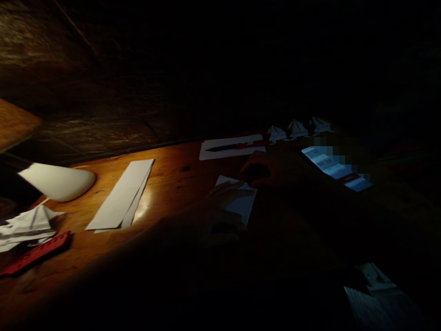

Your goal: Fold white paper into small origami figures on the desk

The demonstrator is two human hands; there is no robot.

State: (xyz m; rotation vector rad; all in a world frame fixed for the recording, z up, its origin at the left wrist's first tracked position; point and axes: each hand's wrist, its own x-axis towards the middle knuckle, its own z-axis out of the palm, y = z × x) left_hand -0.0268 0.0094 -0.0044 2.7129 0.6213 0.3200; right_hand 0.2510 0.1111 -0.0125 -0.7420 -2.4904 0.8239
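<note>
My left hand (220,209) lies over a white piece of paper (239,204) on the wooden table, its fingers spread and pressing flat on it. At the paper's upper right corner is my right hand (260,168), its fingers curled; deep shadow hides whether they pinch the paper's edge. Just beyond my hands, a knife (223,147) with a dark blade and red handle rests on white sheets (206,154). To the left lie long folded strips of paper (122,195), one partly over another.
A lit lamp (58,181) stands at the left, near crumpled folded paper (31,225) and a red perforated object (37,253). Several folded paper shapes (298,128) line the far right. A glowing phone (334,165) lies right of my hands. More paper (379,294) is at lower right.
</note>
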